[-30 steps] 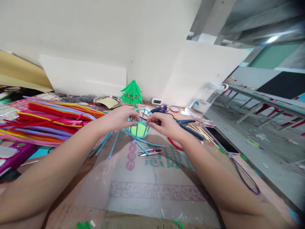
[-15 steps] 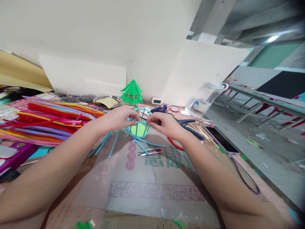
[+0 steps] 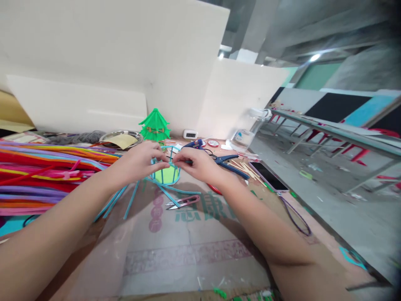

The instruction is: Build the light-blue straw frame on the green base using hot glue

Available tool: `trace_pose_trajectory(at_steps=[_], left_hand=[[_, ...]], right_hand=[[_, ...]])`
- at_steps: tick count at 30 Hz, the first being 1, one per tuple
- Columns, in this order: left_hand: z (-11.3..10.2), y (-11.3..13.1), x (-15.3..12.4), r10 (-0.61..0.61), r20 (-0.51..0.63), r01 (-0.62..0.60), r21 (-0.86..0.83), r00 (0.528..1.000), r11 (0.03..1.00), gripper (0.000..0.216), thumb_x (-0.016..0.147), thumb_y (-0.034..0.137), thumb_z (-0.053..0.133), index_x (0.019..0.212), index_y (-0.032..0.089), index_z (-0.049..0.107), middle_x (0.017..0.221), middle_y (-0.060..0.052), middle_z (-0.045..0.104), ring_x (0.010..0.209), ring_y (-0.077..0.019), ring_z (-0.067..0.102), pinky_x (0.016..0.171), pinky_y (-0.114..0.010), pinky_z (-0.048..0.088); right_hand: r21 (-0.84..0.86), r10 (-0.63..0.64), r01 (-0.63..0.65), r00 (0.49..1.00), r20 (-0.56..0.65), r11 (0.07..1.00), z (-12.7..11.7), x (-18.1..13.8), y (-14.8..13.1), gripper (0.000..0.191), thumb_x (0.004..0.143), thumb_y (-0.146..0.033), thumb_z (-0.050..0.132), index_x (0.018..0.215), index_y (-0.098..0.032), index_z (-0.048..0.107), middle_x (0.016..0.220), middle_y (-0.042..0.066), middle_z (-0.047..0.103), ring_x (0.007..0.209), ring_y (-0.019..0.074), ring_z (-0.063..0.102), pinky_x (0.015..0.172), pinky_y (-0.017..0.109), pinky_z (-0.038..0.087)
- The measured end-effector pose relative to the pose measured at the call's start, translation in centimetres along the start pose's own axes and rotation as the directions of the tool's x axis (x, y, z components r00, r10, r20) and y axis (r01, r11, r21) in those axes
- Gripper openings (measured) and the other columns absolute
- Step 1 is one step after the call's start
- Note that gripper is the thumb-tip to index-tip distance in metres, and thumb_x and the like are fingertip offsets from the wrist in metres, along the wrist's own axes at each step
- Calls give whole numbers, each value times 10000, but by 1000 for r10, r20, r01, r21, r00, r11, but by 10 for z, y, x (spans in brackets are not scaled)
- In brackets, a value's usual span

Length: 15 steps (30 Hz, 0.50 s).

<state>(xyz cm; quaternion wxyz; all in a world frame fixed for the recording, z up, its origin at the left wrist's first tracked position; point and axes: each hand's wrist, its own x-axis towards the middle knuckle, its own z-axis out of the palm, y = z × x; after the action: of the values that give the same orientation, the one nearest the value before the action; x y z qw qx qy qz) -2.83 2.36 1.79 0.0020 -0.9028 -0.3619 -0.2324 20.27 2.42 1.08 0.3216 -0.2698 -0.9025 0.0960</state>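
Observation:
A small basket-like frame of light-blue pipe cleaners with a yellow-green base is between my hands over the plastic-covered work surface. On its left, my left hand pinches the frame's upper rim, its fingertips partly hidden. Opposite, my right hand also has thumb and forefinger closed on the rim. Loose blue pipe cleaners lie below my left hand. Small pink thread snips rest just in front of the frame, with a blue strip across their blades.
A pile of coloured pipe cleaners spreads at the left. Behind stand a green tree-shaped piece, a metal dish and a small digital clock. Rightward are blue-handled pliers, wooden sticks, a phone and a clear jug.
My view has turned to the right, so everything sits further left in the picture. Both hands keep their pinch on the blue frame, with only slight finger movement.

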Motion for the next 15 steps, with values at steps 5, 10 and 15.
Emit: trace_pose_trajectory(at_steps=[5, 10, 15], left_hand=[[-5, 6, 1, -21, -32, 21, 5, 999, 1000, 379, 953, 473, 467, 866, 199, 714, 885, -61, 624, 869, -209, 560, 781, -314, 415], [-16, 8, -1, -86, -85, 86, -10, 993, 996, 376, 936, 494, 473, 839, 213, 704, 903, -55, 644, 891, -213, 571, 800, -318, 417], [-21, 10, 0, -125, -35, 125, 2, 992, 992, 344, 949, 445, 473, 876, 212, 716, 925, -51, 638, 912, -220, 564, 808, -326, 414]], right_hand=[[16, 74, -73, 993, -92, 997, -25, -3, -12, 187, 940, -291, 572, 1097, -213, 637, 1023, 51, 708, 911, 171, 651, 811, 289, 493], [-110, 297, -341, 908, -296, 934, -92, -49, 23, 327, 932, -327, 551, 1232, -197, 551, 1013, 73, 685, 918, 197, 651, 827, 337, 501], [-435, 784, -801, 554, -279, 411, -142, -147, 85, 497, 841, -312, 631, 1311, -188, 527, 1127, 122, 698, 999, 251, 658, 833, 337, 493]])
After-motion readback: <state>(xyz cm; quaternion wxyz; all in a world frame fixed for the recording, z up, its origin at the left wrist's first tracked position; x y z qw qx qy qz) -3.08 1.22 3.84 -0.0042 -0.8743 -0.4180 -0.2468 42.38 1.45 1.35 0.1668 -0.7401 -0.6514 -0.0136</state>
